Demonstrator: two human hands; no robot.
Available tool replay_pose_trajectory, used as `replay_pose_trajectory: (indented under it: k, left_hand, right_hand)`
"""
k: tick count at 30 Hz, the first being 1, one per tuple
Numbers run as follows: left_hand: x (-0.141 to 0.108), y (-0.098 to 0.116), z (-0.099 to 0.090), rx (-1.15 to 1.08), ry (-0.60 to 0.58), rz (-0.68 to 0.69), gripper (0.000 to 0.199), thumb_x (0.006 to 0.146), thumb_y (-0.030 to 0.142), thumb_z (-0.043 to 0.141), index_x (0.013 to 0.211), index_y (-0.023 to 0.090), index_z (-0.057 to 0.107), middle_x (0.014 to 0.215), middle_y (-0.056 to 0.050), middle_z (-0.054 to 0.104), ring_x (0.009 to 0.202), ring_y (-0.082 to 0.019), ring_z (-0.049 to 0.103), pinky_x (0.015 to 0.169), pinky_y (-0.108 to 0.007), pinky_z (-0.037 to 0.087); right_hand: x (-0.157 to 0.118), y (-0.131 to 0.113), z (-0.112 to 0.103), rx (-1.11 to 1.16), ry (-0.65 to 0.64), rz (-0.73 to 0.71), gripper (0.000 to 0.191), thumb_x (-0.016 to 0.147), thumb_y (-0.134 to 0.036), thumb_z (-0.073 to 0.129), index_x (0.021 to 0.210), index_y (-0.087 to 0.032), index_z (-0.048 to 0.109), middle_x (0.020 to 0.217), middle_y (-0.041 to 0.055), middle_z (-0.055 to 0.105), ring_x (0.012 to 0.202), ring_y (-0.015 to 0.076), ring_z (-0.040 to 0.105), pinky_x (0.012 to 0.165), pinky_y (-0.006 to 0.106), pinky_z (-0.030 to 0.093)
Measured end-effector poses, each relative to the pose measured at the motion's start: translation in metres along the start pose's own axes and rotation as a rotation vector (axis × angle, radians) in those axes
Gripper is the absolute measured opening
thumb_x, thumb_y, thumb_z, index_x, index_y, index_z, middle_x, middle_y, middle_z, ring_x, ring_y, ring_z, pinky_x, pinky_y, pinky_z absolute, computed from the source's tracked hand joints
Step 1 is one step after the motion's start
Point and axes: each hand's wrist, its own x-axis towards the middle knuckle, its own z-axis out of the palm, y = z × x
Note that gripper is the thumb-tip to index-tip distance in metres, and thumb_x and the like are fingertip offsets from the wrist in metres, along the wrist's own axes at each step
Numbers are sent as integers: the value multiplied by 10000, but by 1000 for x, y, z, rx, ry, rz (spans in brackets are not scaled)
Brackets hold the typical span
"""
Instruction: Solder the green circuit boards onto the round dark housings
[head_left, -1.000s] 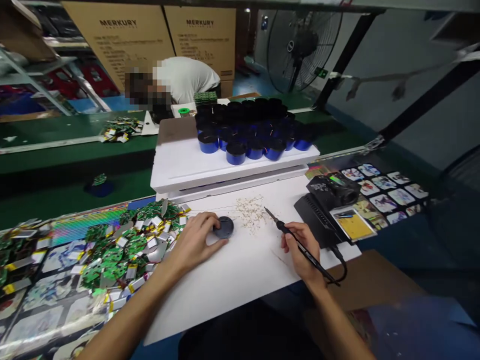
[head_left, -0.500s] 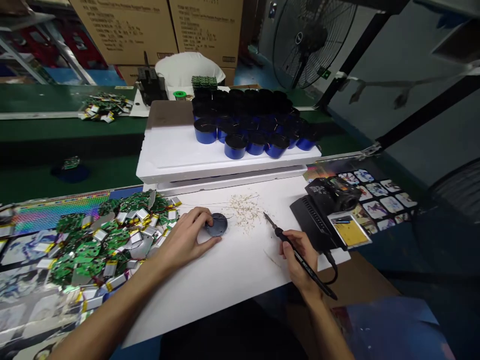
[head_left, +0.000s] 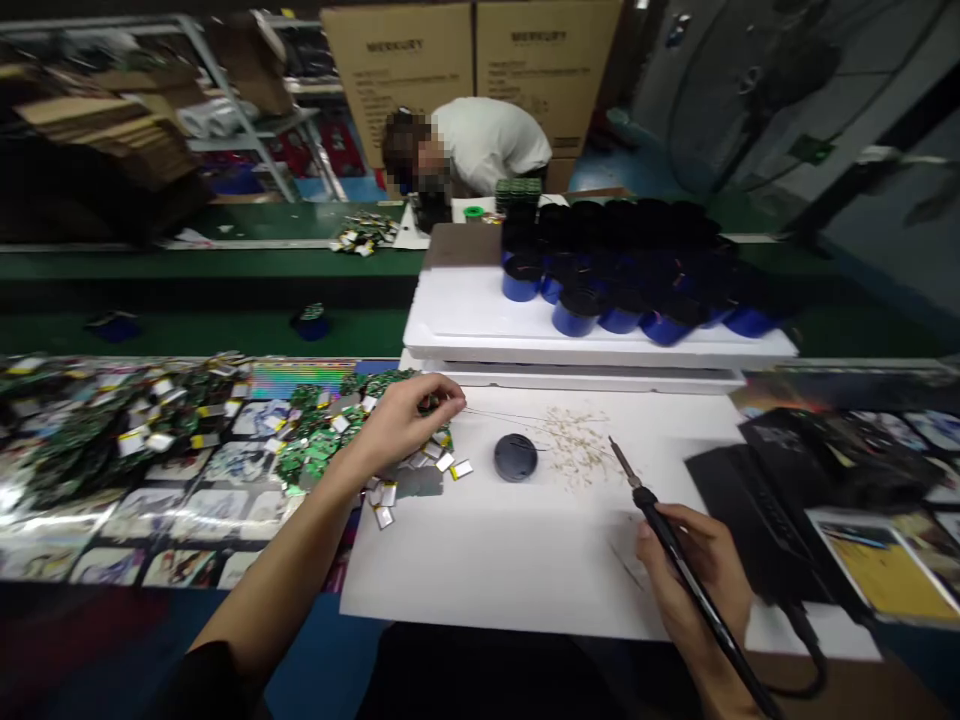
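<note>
Black round disc point(head_left: 516, 457) on white sheet point(head_left: 495, 560). Right of disc: right hand point(head_left: 721, 560), fingers wrapped round slender soldering iron point(head_left: 697, 590). Left of disc: left hand point(head_left: 405, 418), fingers bent, tips nearly together, hold on thin wire point(head_left: 504, 412) unclear; jumbled green boards point(head_left: 319, 445) beside. Behind disc: white foam tray point(head_left: 457, 325) bearing blue cylinders point(head_left: 576, 318). Far right: shallow tray point(head_left: 825, 520), yellow sponge point(head_left: 892, 578) inside.

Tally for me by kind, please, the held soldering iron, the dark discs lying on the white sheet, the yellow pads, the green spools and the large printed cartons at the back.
Soldering iron: 1
Dark disc: 1
Yellow pad: 1
Green spool: 1
Large printed cartons: 2
Total: 6
</note>
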Motion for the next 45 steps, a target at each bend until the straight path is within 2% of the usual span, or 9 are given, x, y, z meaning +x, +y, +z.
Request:
replay_pose_trajectory:
  k: [5, 9, 13, 17, 20, 31, 34, 39, 45]
  left_hand:
    - [-4, -20, -41, 164, 215, -106, 308, 1018, 475, 604, 1022, 206, 754, 996, -51, 788, 949, -234, 716, 853, -322, 532]
    - [-9, -34, -37, 268, 102, -114, 438, 866, 528, 787, 1181, 224, 764, 1198, -101, 776, 1106, -320, 712, 983, -429, 542]
    - [-6, -41, -34, 247, 168, -153, 252, 926, 401, 674, 1043, 208, 785, 966, -73, 803, 950, -281, 743, 918, -403, 558]
    - [-5, -31, -51, 42, 330, -188, 312, 964, 463, 620, 995, 183, 753, 854, -53, 769, 814, -221, 729, 764, -325, 565]
    - [-5, -14, -54, -274, 324, -192, 355, 899, 521, 731, 973, 174, 722, 789, -31, 724, 731, -187, 704, 691, -293, 566]
    - [2, 34, 39, -899, -202, -176, 438, 904, 258, 745, 1332, 241, 649, 1147, -64, 717, 864, -204, 804, 869, -346, 627]
    - [-4, 37, 56, -993, -199, -171, 356, 885, 237, 748, 1230, 216, 660, 1217, -59, 675, 845, -178, 792, 845, -318, 613]
    - [-16, 31, 75, -1046, -97, -165, 412, 851, 240, 867, 1092, 209, 534, 929, 16, 647, 784, -101, 670, 725, -197, 509]
    - [-18, 27, 82, -1031, -54, -245, 550, 796, 438, 952, 891, 197, 467, 918, -17, 699, 810, -116, 652, 765, -234, 500]
  right_hand:
    - [-2, 1, 17, 119, -110, 59, 519, 836, -545, 856, 1192, -193, 721, 877, 71, 781, 580, 183, 702, 498, 293, 593]
    - [-2, 9, 26, 210, -129, 88, 570, 867, -630, 804, 1240, -206, 726, 1000, 119, 834, 525, 192, 693, 418, 316, 555]
    - [-5, 9, 24, 224, -157, 81, 511, 961, -633, 691, 1262, -222, 725, 988, 121, 854, 544, 207, 728, 479, 330, 585]
    - [-5, 2, 21, 235, -174, -37, 387, 1024, -566, 630, 1154, -215, 730, 931, 112, 855, 558, 199, 745, 477, 303, 589]
    - [-6, -2, 21, 155, -107, -99, 341, 1017, -533, 657, 1072, -205, 731, 920, 106, 850, 558, 180, 735, 511, 297, 616]
    - [0, -41, 66, 254, -156, -528, 412, 915, -98, 759, 1271, -241, 609, 1259, 117, 789, 1141, 260, 802, 987, 480, 695]
    - [1, -52, 82, 231, -159, -601, 466, 897, -67, 772, 1294, -227, 589, 1301, 138, 764, 1232, 264, 769, 1052, 487, 670]
    - [4, -57, 99, 219, -178, -607, 478, 909, -48, 753, 1316, -223, 573, 1270, 131, 753, 1252, 251, 760, 1071, 452, 660]
    - [11, -61, 102, 249, -158, -630, 532, 894, 30, 710, 1331, -241, 578, 1116, 60, 752, 1250, 236, 754, 1064, 442, 664]
